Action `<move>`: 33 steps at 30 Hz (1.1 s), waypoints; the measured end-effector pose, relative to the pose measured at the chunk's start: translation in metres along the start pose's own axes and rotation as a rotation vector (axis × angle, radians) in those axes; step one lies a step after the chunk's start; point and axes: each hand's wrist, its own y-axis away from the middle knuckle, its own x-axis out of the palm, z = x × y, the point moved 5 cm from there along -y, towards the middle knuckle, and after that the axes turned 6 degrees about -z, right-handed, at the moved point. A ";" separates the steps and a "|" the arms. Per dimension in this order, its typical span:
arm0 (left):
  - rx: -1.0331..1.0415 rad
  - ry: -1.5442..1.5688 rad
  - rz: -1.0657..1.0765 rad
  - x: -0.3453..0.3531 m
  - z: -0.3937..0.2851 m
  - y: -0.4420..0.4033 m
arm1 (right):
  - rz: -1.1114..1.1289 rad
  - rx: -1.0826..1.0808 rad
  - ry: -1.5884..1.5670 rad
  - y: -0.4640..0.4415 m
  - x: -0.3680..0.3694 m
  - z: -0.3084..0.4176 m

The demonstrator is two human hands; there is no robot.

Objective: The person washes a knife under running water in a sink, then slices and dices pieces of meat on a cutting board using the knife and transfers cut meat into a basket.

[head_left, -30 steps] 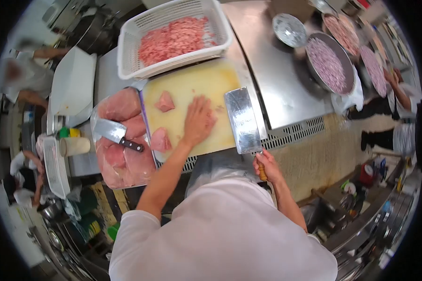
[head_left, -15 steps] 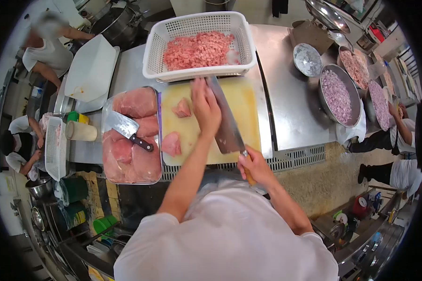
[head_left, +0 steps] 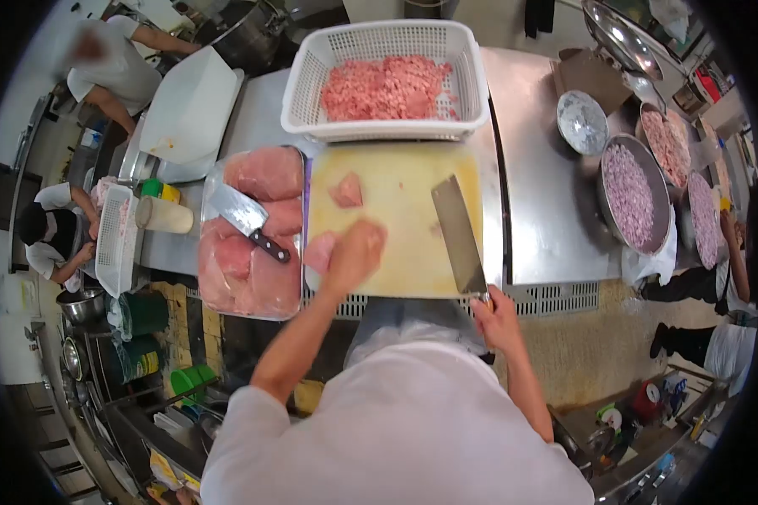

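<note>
A wide-bladed cleaver [head_left: 459, 231] lies low over the right part of the yellowed cutting board [head_left: 413, 273]; my right hand [head_left: 495, 320] is closed around its handle. On the board's left side my left hand [head_left: 358, 252], smeared by motion, is beside a chunk of pink raw meat [head_left: 318, 251]; whether its fingers grip the chunk is unclear. Farther up the board sits a second meat chunk [head_left: 346, 191]. Beyond the board, a white perforated basket [head_left: 383, 129] holds finely chopped meat [head_left: 387, 88].
Left of the board stands a tray of large meat pieces [head_left: 253, 282] with a smaller cleaver [head_left: 240, 210] on top. Bowls of chopped purple onion [head_left: 627, 198] and a metal bowl [head_left: 582, 122] are at right. Co-workers [head_left: 114, 71] stand on both sides.
My left hand has left the basket's near edge and come down to the lower meat chunk. The cleaver, still in my right hand, has shifted right on the board; the view has shifted slightly.
</note>
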 end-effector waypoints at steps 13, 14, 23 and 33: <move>-0.018 -0.305 -0.079 0.030 0.006 0.047 | -0.010 -0.109 0.111 -0.023 0.017 0.029; -0.027 -0.301 -0.084 0.028 0.006 0.047 | -0.014 -0.137 0.121 -0.023 0.018 0.024; 0.048 -0.398 -0.098 0.015 0.012 0.040 | -0.014 -0.141 0.173 -0.014 0.013 0.022; 0.139 -0.245 -0.061 0.006 0.012 0.061 | -0.053 -0.197 0.270 -0.005 0.015 0.040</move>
